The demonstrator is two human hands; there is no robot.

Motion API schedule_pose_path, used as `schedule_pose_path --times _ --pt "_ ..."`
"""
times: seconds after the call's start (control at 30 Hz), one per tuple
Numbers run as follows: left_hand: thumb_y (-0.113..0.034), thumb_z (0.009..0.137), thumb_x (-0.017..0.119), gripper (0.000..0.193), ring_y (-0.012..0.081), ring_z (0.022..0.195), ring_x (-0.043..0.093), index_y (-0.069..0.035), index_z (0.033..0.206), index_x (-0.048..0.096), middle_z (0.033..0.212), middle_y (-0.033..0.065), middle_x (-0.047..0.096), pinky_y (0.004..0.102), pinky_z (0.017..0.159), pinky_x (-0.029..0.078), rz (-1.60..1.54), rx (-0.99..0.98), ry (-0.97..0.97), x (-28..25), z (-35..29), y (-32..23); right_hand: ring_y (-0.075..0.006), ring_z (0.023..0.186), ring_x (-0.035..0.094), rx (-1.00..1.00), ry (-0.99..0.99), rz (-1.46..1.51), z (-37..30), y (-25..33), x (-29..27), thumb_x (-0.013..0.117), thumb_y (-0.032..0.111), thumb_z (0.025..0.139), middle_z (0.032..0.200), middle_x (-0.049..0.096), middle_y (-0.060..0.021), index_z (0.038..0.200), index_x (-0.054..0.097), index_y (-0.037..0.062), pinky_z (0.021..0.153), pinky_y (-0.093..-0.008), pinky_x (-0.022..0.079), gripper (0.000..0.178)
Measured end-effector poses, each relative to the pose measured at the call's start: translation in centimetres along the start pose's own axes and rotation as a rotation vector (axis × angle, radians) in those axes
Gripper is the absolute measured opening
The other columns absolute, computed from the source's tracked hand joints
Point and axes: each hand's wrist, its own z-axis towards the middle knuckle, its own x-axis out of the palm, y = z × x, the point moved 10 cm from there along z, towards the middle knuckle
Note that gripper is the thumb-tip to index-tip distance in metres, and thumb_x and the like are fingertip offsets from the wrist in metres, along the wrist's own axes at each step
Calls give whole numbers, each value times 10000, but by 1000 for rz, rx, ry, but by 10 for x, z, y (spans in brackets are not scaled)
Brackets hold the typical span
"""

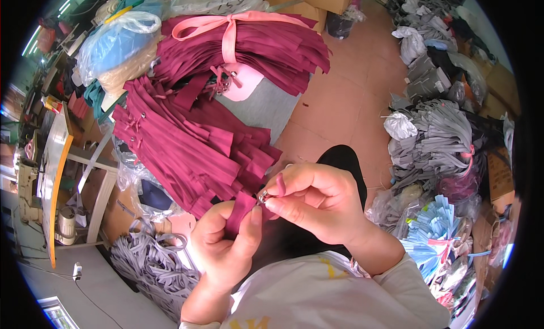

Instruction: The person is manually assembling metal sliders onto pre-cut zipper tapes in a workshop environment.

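Note:
My left hand is closed on the end of a maroon fabric strap, the thumb pressing it against the fingers. Just to the right, my right hand pinches a small shiny metal clip at the strap's end. A short narrow maroon tab sticks up by its index finger. Beyond both hands lies a spread pile of maroon straps, some with metal fittings at their far ends. Behind it rests a thick maroon bundle, bound with a pink ribbon.
Grey strap bundles and a light blue bundle line the right side among plastic bags. More grey straps lie at lower left. A table with an orange edge stands at left, a bagged blue item at far left.

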Motion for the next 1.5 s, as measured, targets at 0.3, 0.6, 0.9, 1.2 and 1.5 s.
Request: schedule_pose_path --times 0.3,0.6,0.9,1.2,1.5 --pt "-39 909 698 90 7 640 500 17 945 637 771 -14 643 166 574 413 51 28 7 3 -1 -1 -182 1013 673 -21 -3 -18 -2 -3 -1 640 -98 894 1056 659 -137 1021 596 -99 893 -289 573 135" --pt "-17 907 692 81 8 639 502 17 948 631 772 -12 643 164 573 416 44 83 -30 1 -1 -1 -181 988 683 82 -44 51 -1 -10 -4 665 -82 882 1017 673 -132 1016 609 -96 871 -301 591 146" --pt "-30 911 691 86 13 624 513 10 956 629 774 -5 650 169 570 422 43 75 -31 2 0 -1 -154 1023 661 -23 -33 -6 1 -4 0 647 -70 903 1079 646 -106 1047 602 -70 881 -277 569 151" --pt "-112 966 592 156 56 538 503 24 1035 562 822 59 614 188 473 382 -131 -52 -32 7 2 6 -121 985 649 -91 -55 -207 1 3 1 625 -54 927 1052 638 -83 1059 579 -56 869 -253 550 140" --pt "-5 953 540 131 128 865 538 36 1074 571 1027 98 588 245 802 432 -115 136 144 6 9 -2 -124 959 659 -111 -54 -245 0 3 1 638 -46 922 1022 662 -96 1052 597 -68 841 -243 546 138"
